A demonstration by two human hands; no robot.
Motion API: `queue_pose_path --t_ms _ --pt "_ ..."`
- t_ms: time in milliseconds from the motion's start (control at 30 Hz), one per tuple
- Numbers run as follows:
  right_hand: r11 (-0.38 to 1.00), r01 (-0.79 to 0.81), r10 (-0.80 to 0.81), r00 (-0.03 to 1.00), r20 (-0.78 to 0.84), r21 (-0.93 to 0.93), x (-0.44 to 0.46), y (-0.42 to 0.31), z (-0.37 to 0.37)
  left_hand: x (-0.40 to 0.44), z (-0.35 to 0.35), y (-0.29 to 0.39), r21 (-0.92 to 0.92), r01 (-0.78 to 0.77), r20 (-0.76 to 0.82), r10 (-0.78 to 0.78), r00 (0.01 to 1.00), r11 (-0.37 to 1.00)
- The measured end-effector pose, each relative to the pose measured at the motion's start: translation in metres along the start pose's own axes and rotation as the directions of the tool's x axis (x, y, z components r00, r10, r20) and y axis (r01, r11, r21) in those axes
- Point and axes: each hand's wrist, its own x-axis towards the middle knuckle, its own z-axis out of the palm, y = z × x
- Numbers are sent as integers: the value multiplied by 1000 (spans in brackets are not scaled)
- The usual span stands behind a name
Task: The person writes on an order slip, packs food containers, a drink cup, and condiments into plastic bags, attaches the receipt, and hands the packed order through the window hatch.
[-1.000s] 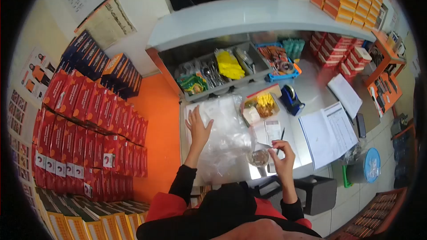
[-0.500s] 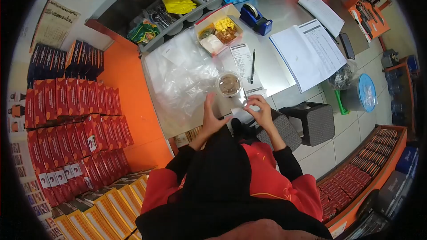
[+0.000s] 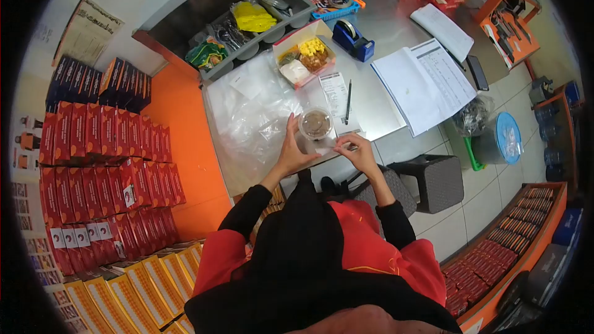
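The left hand (image 3: 293, 154) is at the middle of the frame with its fingers spread wide from the thumb in an open curve around the near left side of a round clear cup (image 3: 315, 124). Whether those fingers touch the cup, I cannot tell. The right hand (image 3: 361, 154), just right of center, has thumb and fingers pinched together on a small pale strip (image 3: 325, 149), which lies along the near side of the cup; its material is too blurred to tell.

The cup sits near the front edge of the desk (image 3: 387, 114), with something brown inside. Just to its right lie a printed receipt (image 3: 335, 91) and a dark pen (image 3: 349, 102). To its left, clear plastic bags (image 3: 250, 108) spread over the desk. Above the cup in the frame stands an open food box (image 3: 296, 73) with yellow, brown and white contents, and near it a blue tape dispenser (image 3: 356, 43).

An open notebook (image 3: 421, 89) lies toward the upper right, with a phone (image 3: 477, 73) beyond it. A gray tray (image 3: 247, 54) at upper center holds yellow and green packets.
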Motion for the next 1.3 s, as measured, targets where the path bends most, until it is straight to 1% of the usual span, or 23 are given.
queue_pose_path --t_ms 67,100,167,267,300,367,400,467,500,600,700,800,900,967,1000,1033,1067,1100,1133,1167,1233,1267,1300 --pt "996 -83 83 996 11 -11 10 -19 -7 -7 -2 4 -46 -53 -40 51 998 998" --pt "992 -128 128 992 15 -17 15 -29 -10 -8 -1 5 -63 -35 -85 30 996 997" --pt "991 -89 93 995 41 -96 39 -41 -9 -6 3 9 -104 -6 -173 -12 985 995" --pt "977 13 9 995 104 -215 73 -37 -3 1 11 15 49 -29 -344 45 938 998" --pt "975 -5 32 992 122 -221 80 -35 0 3 9 17 221 -92 -286 154 946 971" --pt "971 -41 80 984 158 -236 90 -30 5 4 4 20 526 -224 -122 333 935 820" --pt "957 -69 120 978 168 -281 92 -29 8 4 3 19 592 -244 -32 326 945 768" --pt "920 -47 114 982 151 -389 93 -25 11 3 0 16 703 -292 140 277 951 648" --pt "897 -35 109 984 144 -440 92 -30 13 1 0 13 707 -286 151 258 954 647" --pt "852 -44 68 997 27 -522 86 -44 21 -2 -3 4 715 -280 181 218 959 641" --pt "862 59 -116 990 -83 -504 86 -41 25 0 -5 7 703 -283 182 220 958 653" --pt "941 -38 60 997 55 -337 87 -18 27 -2 -6 9 682 -226 118 200 973 696" --pt "926 -262 284 958 44 -273 85 -12 26 -8 -7 9 659 -136 29 156 987 740" --pt "931 -300 306 952 -7 -209 80 -13 26 -11 -9 13 633 -102 3 129 992 768" --pt "932 -315 315 949 -34 -176 79 -15 25 -12 -10 14 581 -95 -36 142 989 808" --pt "945 -170 136 981 -136 -281 79 -16 26 -13 -12 15 526 -91 -75 152 985 846" --pt "918 -33 -56 975 -213 -396 77 -18 27 -13 -15 14 467 -88 -116 159 980 880" --pt "853 87 -253 932 -261 -515 75 -20 28 -13 -21 12 508 -167 -38 215 976 845" --pt "835 89 -199 969 -146 -543 68 -28 28 -13 -28 8 540 -245 41 265 963 805" --pt "777 193 -241 971 1 -600 62 -29 30 -13 -33 6 565 -321 120 309 943 760" --pt "630 420 -292 908 301 -654 57 -33 35 -11 -38 4 546 -370 205 308 929 752" --pt "630 420 -248 906 343 -653 55 -33 36 -9 -40 3 537 -395 243 312 919 745" --pt "630 419 -203 901 383 -654 52 -29 35 -8 -42 4 495 -386 216 320 922 778"
